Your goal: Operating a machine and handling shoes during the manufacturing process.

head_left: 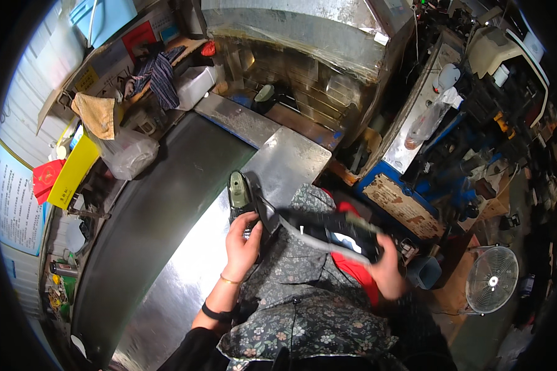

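My left hand (242,246) is closed around the lower part of an olive-green shoe last (237,191), which has a hole in its top face. Dark material lies against the last on its right side; whether it is part of a shoe is hard to see. To the right, my right hand (387,272) grips one end of a dark shoe (319,229) with a grey sole edge and a white patch. The shoe is tilted over my floral apron (291,303) and smeared by motion. Its far end comes close to the last; I cannot tell whether they touch.
A dark conveyor belt (148,204) curves along the left beside a shiny metal surface (173,278). Ahead stands a metal-hooded machine (291,28). A plastic bag (133,151) and yellow box (74,170) line the far left. A round fan (492,281) stands right.
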Available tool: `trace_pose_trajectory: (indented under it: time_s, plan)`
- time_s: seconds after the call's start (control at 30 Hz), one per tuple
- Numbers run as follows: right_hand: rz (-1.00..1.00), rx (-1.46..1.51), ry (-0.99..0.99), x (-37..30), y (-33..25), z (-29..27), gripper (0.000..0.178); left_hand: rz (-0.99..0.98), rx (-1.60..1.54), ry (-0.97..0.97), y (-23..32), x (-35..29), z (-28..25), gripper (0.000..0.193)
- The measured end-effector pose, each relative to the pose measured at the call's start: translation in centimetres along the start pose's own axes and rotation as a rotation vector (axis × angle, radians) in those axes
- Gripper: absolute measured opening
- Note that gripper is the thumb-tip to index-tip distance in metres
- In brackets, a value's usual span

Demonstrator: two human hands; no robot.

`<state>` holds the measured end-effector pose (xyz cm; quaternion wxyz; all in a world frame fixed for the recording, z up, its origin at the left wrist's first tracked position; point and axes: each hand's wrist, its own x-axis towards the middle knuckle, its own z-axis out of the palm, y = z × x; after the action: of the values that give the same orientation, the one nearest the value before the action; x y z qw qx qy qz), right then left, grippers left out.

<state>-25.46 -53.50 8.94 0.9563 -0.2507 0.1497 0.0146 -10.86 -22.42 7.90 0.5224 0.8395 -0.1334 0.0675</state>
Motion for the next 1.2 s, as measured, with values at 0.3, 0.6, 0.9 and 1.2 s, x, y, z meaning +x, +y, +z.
trace_pose_trajectory:
  time_s: [0.3, 0.6, 0.9, 1.2]
  plan:
    - [-0.500, -1.259, -0.004, 29.7, 3.3, 7.7, 0.062, -0.107, 0.480, 0.007, -6.7, 3.1, 2.1, 0.086]
    - [0.134, -1.077, -0.452, 11.3, 13.1, 4.1, 0.059, -0.375, -0.233, 0.153, -7.6, 4.0, -1.0, 0.051]
    - [0.051, -0.295, -0.171, 3.5, 1.8, 7.9, 0.092, -0.200, -0.902, -0.433, 5.7, -0.1, 5.0, 0.067]
    - [-0.877, -1.180, 0.408, -6.6, -21.0, 1.6, 0.075, -0.033, -0.145, -0.880, -1.3, -6.3, 3.7, 0.043]
